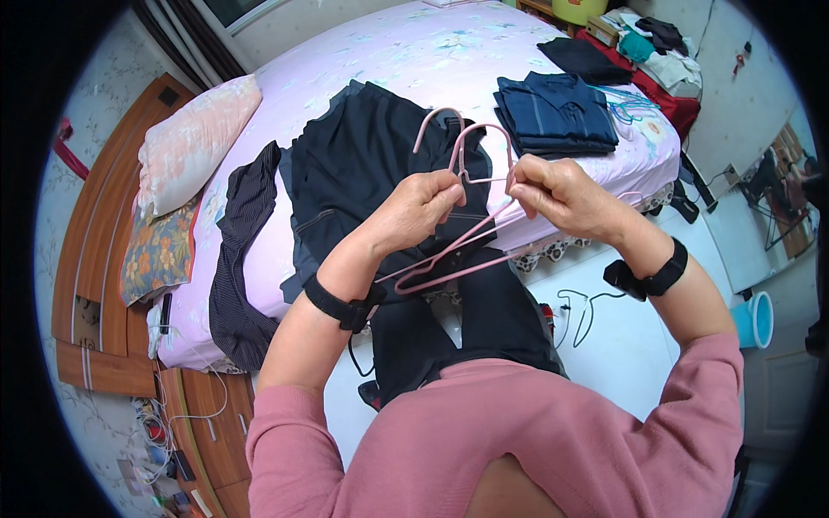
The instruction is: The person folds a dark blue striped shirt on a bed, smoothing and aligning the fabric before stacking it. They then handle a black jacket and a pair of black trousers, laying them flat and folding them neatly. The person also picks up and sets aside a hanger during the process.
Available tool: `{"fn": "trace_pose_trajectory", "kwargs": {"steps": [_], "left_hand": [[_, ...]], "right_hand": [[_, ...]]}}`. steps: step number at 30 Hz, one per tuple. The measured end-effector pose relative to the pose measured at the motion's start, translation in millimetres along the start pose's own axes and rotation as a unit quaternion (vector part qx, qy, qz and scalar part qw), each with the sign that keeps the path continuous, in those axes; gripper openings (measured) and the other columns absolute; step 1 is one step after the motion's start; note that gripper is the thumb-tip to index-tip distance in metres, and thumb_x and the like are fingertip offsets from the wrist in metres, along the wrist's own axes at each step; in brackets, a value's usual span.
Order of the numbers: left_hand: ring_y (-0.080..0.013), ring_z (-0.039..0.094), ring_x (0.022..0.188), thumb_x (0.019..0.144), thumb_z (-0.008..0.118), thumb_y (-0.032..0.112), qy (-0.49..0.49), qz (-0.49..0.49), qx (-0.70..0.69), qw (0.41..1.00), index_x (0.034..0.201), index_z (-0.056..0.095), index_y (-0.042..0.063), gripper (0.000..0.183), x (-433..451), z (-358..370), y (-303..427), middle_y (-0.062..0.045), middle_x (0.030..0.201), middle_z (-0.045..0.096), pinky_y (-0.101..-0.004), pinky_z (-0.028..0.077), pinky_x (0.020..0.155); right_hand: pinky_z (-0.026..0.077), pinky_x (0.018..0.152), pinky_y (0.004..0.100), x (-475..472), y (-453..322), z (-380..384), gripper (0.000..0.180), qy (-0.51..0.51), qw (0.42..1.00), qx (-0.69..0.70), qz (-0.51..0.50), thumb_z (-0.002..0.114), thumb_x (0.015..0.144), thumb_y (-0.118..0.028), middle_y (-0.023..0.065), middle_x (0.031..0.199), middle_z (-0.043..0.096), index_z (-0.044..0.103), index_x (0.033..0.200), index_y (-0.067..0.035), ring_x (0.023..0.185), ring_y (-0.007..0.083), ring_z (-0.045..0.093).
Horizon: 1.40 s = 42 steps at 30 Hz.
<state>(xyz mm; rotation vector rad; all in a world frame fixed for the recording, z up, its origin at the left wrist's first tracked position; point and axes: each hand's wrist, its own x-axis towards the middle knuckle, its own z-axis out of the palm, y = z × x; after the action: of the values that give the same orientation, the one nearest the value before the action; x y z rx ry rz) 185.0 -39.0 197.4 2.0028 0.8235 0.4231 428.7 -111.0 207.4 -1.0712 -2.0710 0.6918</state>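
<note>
Two pink clothes hangers [461, 273] are held in front of me over the bed's edge, their hooks overlapping. My left hand [424, 208] grips one near the hook's neck, with fingers curled tight. On the other side, my right hand [556, 194] pinches pink hanger wire beside the larger hook. Which wire belongs to which hanger is hard to tell where they cross. Beneath the hands, a spread pile of dark garments [369, 162] lies on the bed. A pinstriped dark garment [243, 259] is left of that pile.
Folded navy clothes [554, 120] and a black folded garment [583, 59] lie on the bed [414, 52] at right. Blue hangers [631, 103] rest beside them. A dark hanger [579, 317] lies on the floor near a blue bucket [754, 320]. Pillows [201, 146] sit at left.
</note>
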Motion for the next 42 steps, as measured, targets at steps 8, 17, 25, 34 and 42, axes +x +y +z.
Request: {"fn": "trace_pose_trajectory", "kwargs": {"steps": [8,17,25,34,42], "left_hand": [[-0.0068,0.054,0.057,0.106,0.046,0.030,-0.113,-0.065,-0.202,0.971,0.095,0.059,0.003,0.032,16.4,2.0,-15.4,-0.002,0.072,0.058,-0.0192,0.043,0.051],[-0.0030,0.033,0.054,0.105,0.046,0.033,-0.108,-0.026,-0.130,0.985,0.095,0.063,0.006,0.033,27.3,0.4,-32.1,0.007,0.063,0.038,-0.0197,0.025,0.047],[-0.0075,0.042,0.066,0.104,0.050,0.025,-0.199,-0.049,-0.040,0.978,0.095,0.066,0.003,0.029,23.2,5.0,-18.3,0.002,0.069,0.049,-0.0246,0.038,0.060],[-0.0128,0.054,0.074,0.104,0.051,0.029,-0.306,0.024,-0.015,0.952,0.107,0.065,-0.001,0.033,27.1,26.2,-16.9,-0.006,0.080,0.063,-0.0301,0.047,0.070],[-0.0343,0.059,0.072,0.095,0.060,0.025,-0.216,0.222,0.152,0.939,0.088,0.065,0.002,0.024,56.8,35.0,2.8,-0.013,0.075,0.063,-0.0401,0.047,0.065]], "right_hand": [[0.043,0.054,0.0274,24.8,29.6,14.2,0.010,0.053,0.999,-0.013,0.003,0.061,0.096,-0.010,0.0074,0.069,0.057,0.059,0.092,-0.001,0.060,0.0127,0.054],[0.048,0.060,0.0343,34.7,39.8,11.9,0.019,0.141,0.979,-0.143,-0.036,0.070,0.087,-0.018,0.0124,0.077,0.061,0.061,0.089,-0.002,0.069,0.0270,0.062],[0.051,0.060,0.0228,18.5,6.2,-21.0,0.023,-0.088,0.960,0.249,0.094,0.056,0.101,-0.014,0.0044,0.086,0.062,0.067,0.114,0.001,0.065,0.0083,0.062],[0.056,0.062,0.0247,-21.6,-12.0,-25.1,0.024,-0.108,0.975,0.172,0.091,0.063,0.097,-0.019,0.0063,0.082,0.059,0.064,0.089,0.004,0.070,0.0129,0.069],[0.058,0.065,0.0244,-44.9,-2.7,-47.4,0.016,-0.026,0.957,0.253,0.142,0.058,0.097,-0.009,0.0089,0.079,0.068,0.062,0.089,0.005,0.074,0.0135,0.071]]}}
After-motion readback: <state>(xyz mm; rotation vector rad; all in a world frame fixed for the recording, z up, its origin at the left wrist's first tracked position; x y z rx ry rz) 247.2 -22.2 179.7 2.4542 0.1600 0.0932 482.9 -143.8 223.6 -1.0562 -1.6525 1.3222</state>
